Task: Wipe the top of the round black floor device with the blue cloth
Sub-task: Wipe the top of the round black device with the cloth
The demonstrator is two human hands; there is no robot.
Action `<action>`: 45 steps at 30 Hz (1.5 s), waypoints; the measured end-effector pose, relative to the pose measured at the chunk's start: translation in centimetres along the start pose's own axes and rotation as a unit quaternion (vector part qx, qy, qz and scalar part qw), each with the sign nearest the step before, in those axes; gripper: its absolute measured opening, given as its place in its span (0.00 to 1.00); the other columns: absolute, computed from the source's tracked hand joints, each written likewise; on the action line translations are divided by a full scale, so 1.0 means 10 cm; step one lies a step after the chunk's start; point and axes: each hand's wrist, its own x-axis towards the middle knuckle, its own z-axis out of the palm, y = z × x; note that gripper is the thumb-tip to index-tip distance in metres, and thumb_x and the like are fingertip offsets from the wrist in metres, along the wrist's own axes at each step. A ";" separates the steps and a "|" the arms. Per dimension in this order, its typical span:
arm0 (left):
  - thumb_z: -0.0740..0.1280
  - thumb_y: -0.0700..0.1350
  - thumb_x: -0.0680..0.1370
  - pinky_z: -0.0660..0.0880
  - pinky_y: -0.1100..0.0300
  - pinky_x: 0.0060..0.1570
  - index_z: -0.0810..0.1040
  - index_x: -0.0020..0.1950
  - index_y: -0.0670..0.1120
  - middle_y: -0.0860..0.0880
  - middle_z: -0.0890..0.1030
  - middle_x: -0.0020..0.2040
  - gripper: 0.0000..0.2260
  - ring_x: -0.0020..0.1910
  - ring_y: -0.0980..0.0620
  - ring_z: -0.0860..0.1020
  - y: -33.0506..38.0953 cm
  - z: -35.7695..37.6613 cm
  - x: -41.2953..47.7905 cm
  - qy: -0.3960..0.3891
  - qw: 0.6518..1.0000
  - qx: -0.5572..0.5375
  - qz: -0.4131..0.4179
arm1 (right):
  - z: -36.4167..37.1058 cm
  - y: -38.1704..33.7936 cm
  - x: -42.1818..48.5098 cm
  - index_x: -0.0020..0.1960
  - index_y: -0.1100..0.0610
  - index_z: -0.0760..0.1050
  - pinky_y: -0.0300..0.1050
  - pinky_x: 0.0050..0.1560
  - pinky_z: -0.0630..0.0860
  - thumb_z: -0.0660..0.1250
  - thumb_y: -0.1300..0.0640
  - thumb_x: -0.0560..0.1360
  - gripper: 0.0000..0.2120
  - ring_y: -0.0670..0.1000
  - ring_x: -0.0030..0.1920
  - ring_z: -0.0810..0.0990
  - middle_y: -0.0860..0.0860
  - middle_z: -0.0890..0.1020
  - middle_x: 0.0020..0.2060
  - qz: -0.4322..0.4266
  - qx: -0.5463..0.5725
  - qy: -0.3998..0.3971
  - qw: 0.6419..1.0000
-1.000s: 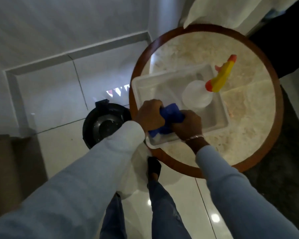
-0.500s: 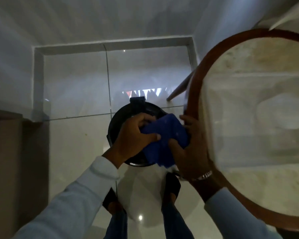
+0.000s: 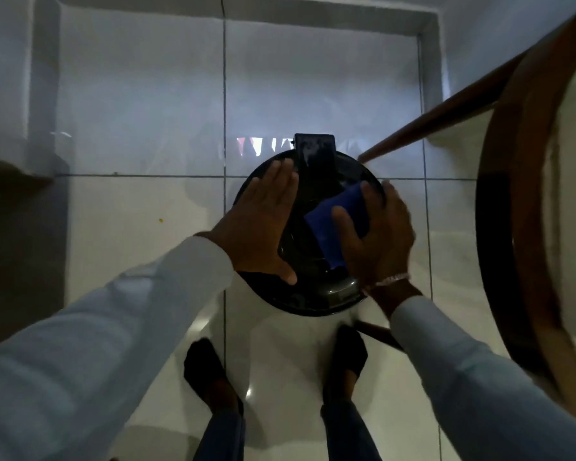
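Both hands [image 3: 260, 224] [image 3: 376, 234] flat, right pressing cloth [image 3: 333, 224].

Left hand [image 3: 263, 224] flat — right hand [image 3: 376, 234] curled

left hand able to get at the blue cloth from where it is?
Probably yes. The left hand lies flat and open on the black device, beside the blue cloth; the right hand holds it, nothing between.

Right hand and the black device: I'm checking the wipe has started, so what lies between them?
In the head view, the blue cloth lies under the right hand, on the black device.
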 end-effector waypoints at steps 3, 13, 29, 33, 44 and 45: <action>0.71 0.74 0.56 0.38 0.46 0.75 0.31 0.75 0.43 0.43 0.33 0.78 0.67 0.76 0.45 0.31 -0.07 0.07 0.11 -0.011 0.998 0.056 0.022 | 0.32 -0.19 -0.05 0.77 0.51 0.51 0.69 0.73 0.52 0.55 0.30 0.72 0.41 0.62 0.76 0.55 0.58 0.56 0.77 0.018 -0.068 -0.012 0.997; 0.70 0.74 0.55 0.38 0.47 0.76 0.30 0.75 0.45 0.47 0.29 0.76 0.68 0.76 0.46 0.32 -0.12 0.06 0.15 -0.026 0.998 0.049 0.028 | 0.32 0.09 -0.30 0.76 0.49 0.51 0.71 0.72 0.53 0.55 0.31 0.72 0.39 0.63 0.77 0.51 0.57 0.53 0.78 -0.032 -0.095 -0.027 0.995; 0.69 0.75 0.56 0.39 0.46 0.77 0.31 0.75 0.45 0.45 0.33 0.78 0.67 0.77 0.46 0.32 -0.13 0.06 0.16 -0.041 0.998 0.038 0.032 | 0.51 -0.20 -0.02 0.76 0.47 0.51 0.71 0.72 0.50 0.51 0.31 0.74 0.36 0.62 0.76 0.51 0.53 0.54 0.78 0.052 -0.087 0.010 0.995; 0.70 0.74 0.57 0.40 0.46 0.77 0.34 0.76 0.45 0.44 0.36 0.79 0.66 0.78 0.46 0.35 -0.14 0.05 0.15 -0.031 0.998 0.031 0.034 | 0.57 -0.11 -0.25 0.76 0.47 0.55 0.70 0.72 0.50 0.49 0.31 0.75 0.34 0.61 0.76 0.55 0.53 0.59 0.76 -0.107 -0.147 -0.026 0.983; 0.68 0.76 0.56 0.40 0.46 0.77 0.34 0.76 0.45 0.44 0.36 0.79 0.66 0.78 0.46 0.35 -0.16 0.09 0.15 -0.026 0.998 0.041 0.037 | 0.60 -0.24 -0.16 0.76 0.45 0.53 0.70 0.72 0.52 0.48 0.32 0.75 0.33 0.62 0.76 0.54 0.55 0.57 0.77 0.029 -0.114 0.025 0.993; 0.68 0.76 0.56 0.40 0.45 0.77 0.35 0.77 0.44 0.44 0.37 0.79 0.66 0.78 0.46 0.35 -0.16 0.09 0.14 -0.022 0.998 0.041 0.036 | 0.62 -0.22 -0.26 0.76 0.45 0.54 0.70 0.72 0.51 0.48 0.32 0.75 0.33 0.62 0.76 0.54 0.54 0.59 0.77 -0.023 -0.132 0.010 0.991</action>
